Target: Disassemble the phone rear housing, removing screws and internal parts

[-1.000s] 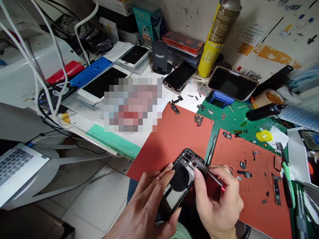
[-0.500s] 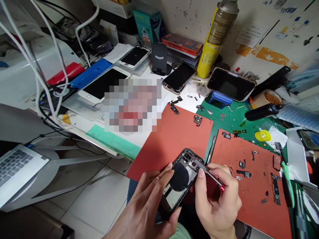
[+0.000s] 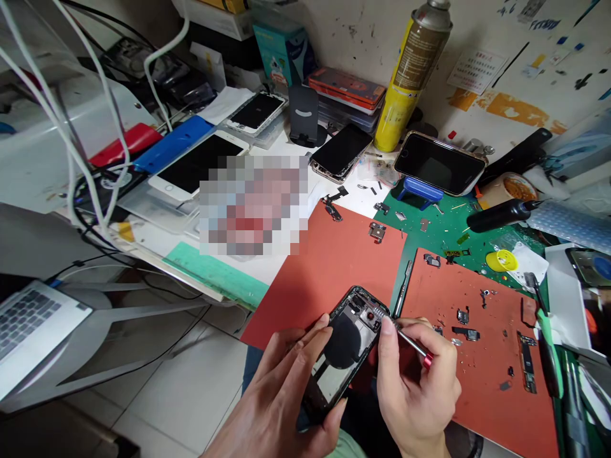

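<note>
An opened phone housing (image 3: 344,343) with a round black pad inside lies tilted in my left hand (image 3: 286,388), fingers along its left edge and thumb at the lower right edge. My right hand (image 3: 415,375) is closed round a slim metal screwdriver (image 3: 414,342) with a red end. Its other end points into the upper right part of the housing, near the camera opening; the tip itself is too small to make out. Under the hands lies the left red mat (image 3: 334,254).
Small phone parts, among them a long dark board (image 3: 527,362), lie on the right red mat (image 3: 477,381). Tweezers (image 3: 403,289) rest between the mats. Behind stand a yellow spray can (image 3: 405,83) and a phone on a blue stand (image 3: 439,163). A laptop (image 3: 42,337) is at lower left.
The right thumb and the screwdriver have shifted slightly, with the thumb now covering more of the shaft. The left hand and the phone housing stay nearly where they were.
</note>
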A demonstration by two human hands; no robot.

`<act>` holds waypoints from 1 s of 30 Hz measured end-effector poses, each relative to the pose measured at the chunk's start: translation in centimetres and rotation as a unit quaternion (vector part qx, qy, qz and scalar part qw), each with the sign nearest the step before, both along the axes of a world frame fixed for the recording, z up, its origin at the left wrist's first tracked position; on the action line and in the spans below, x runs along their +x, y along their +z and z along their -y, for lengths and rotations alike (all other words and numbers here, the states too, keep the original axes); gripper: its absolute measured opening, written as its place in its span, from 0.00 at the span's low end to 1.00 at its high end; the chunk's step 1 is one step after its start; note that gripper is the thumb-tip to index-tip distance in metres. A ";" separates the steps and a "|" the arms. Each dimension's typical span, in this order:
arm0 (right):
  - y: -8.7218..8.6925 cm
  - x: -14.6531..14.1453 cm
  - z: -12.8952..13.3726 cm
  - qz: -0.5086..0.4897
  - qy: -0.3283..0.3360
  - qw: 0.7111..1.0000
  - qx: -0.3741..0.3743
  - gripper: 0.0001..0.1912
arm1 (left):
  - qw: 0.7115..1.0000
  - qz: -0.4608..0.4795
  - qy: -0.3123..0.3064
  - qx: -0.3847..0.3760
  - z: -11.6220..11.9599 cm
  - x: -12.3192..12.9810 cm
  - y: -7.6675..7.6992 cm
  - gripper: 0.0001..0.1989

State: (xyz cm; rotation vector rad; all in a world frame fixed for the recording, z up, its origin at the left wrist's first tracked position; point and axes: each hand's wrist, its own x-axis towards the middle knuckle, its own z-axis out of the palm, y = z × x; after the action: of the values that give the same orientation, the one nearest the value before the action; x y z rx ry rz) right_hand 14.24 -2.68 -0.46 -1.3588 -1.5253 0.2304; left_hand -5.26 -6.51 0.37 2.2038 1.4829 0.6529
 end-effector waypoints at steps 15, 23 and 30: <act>0.5 -0.2 1.9 -0.155 -0.193 0.968 -0.042 0.11 | 0.994 -0.069 0.011 0.081 1.2 1.5 -1.0 0.32; 0.8 4.5 3.2 -0.396 -0.205 0.881 -0.160 0.21 | 0.995 -0.018 -0.009 0.095 -1.8 1.2 1.0 0.24; 1.1 6.2 4.6 -0.483 -0.164 0.840 -0.183 0.23 | 0.979 0.138 -0.147 0.025 -7.9 5.8 3.4 0.07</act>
State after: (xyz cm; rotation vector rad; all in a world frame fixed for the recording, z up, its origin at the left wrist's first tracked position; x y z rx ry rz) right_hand 20.47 -7.28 0.68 -1.4251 -0.3944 0.8738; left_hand 0.56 1.37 3.80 2.2022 0.9899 0.8606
